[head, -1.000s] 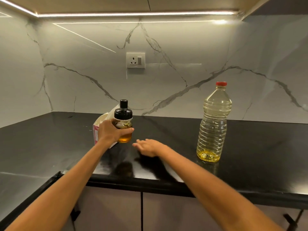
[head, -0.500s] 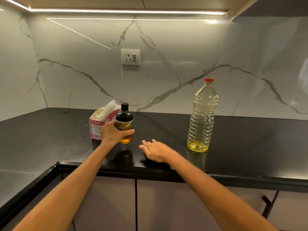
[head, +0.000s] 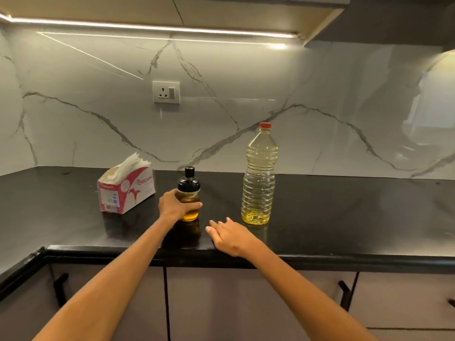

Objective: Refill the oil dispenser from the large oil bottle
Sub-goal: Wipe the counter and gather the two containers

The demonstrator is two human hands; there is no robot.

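A small glass oil dispenser [head: 189,200] with a black cap and knob stands upright on the black countertop [head: 344,217], amber oil filling its lower part. My left hand [head: 172,205] grips its body from the left. To its right stands the large clear oil bottle [head: 258,178] with a red cap on, a little yellow oil at its bottom. My right hand [head: 229,236] rests flat on the counter between the two, fingers straight, holding nothing.
A pink and white tissue box [head: 126,190] sits left of the dispenser. A marble backsplash with a wall socket [head: 166,91] rises behind. The counter's front edge [head: 320,260] runs just below my right wrist, with cabinet doors underneath.
The view pulled back and my left hand brought the dispenser down toward the counter, away from the tissue box. My right hand stayed flat on the counter.
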